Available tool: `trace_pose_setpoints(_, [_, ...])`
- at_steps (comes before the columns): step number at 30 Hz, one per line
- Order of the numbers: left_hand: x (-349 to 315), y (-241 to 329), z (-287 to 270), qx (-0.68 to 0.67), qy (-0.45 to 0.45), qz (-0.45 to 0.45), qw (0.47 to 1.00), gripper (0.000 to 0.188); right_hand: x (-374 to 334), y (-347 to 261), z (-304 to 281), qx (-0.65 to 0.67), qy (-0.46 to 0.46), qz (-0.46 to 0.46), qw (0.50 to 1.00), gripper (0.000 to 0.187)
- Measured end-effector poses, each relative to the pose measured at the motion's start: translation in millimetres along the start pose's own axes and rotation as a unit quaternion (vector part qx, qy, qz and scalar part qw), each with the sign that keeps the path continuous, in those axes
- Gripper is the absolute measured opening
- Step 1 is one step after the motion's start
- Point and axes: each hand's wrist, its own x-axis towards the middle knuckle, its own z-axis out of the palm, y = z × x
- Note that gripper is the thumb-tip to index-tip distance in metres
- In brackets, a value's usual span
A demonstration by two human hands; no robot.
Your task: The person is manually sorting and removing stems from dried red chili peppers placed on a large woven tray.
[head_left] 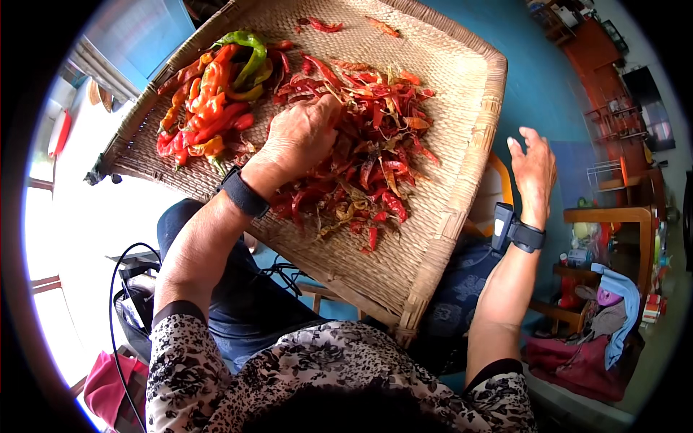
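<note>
A shallow woven tray point(451, 130) lies tilted across my lap. On it is a loose heap of dried red chili peppers point(375, 169), wrinkled, with some yellowish pieces and stems. My left hand point(307, 130) rests at the heap's left edge with fingers curled down; its fingertips, and whatever they grip, are hidden. To the left sits a separate pile of fresher, glossy chili peppers point(213, 90), red and orange, with a green chili pepper point(249, 54) on top. My right hand point(533, 162) hovers beyond the tray's right edge, thumb and fingers apart, holding nothing visible.
A few stray dried chilies point(325, 27) lie near the tray's far side. Right of the tray is a yellow-edged chair point(502, 180); farther right, a wooden chair point(613, 214) stands near cloths. A black cable point(112, 317) loops at the left beside a dark bag point(137, 307).
</note>
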Motion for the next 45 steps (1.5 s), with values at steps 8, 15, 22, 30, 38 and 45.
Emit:
trace_pose_setpoints(8, [-2.8, 23.2, -19.7, -0.258, 0.057, 0.054, 0.963, 0.013, -14.3, -114.7, -11.0, 0.332, -0.093, -0.202, 0.917, 0.033])
trace_pose_setpoints(15, [-13.4, 35.2, -20.0, -0.213, 0.045, 0.189, 0.957, 0.013, -32.5, -142.5, 7.2, 0.327, -0.153, -0.312, 0.879, 0.030])
trace_pose_setpoints(22, [-11.9, 36.9, -21.6, -0.285, 0.035, 0.224, 0.931, 0.020, -37.6, -140.7, 19.7, 0.357, -0.133, -0.320, 0.868, 0.017])
trace_pose_setpoints(30, [-2.1, 8.9, -11.9, -0.172, 0.051, 0.078, 0.981, 0.029, -4.4, -68.8, -4.2, 0.442, 0.061, -0.050, 0.894, 0.014])
trace_pose_setpoints(38, [-2.5, 0.0, 2.6, 0.019, 0.020, 0.055, 0.998, 0.042, 2.9, 9.1, -16.6, 0.028, -0.025, 0.077, 0.996, 0.017])
trace_pose_setpoints(45, [2.9, 6.9, 3.4, 0.060, -0.004, 0.100, 0.993, 0.029, -4.2, -41.7, -9.3, 0.232, -0.070, -0.066, 0.968, 0.023])
